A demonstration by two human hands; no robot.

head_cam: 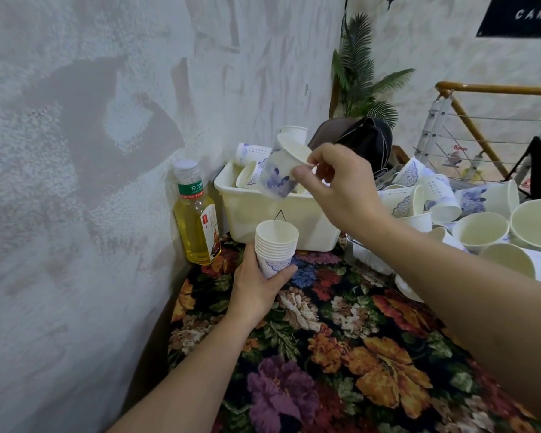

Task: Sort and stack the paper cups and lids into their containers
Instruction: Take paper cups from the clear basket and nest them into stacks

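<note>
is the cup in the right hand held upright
No, the right hand pinches the single cup by its rim, tilted, above the white bin.

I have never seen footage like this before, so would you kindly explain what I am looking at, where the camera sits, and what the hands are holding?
There is no machine here: these are a person's two bare hands, filmed by one wide-angle camera worn on the head, looking forward and down. The left hand grips a nested stack of paper cups, upright, above a table covered with a flowered cloth. The right hand pinches the rim of a single cup with blue print, tilted, in front of a cream plastic bin that already holds some cups. To the right lies a pile of loose cups. By the wall stands a bottle of yellow drink. A plant and a dark bag sit behind.
</note>
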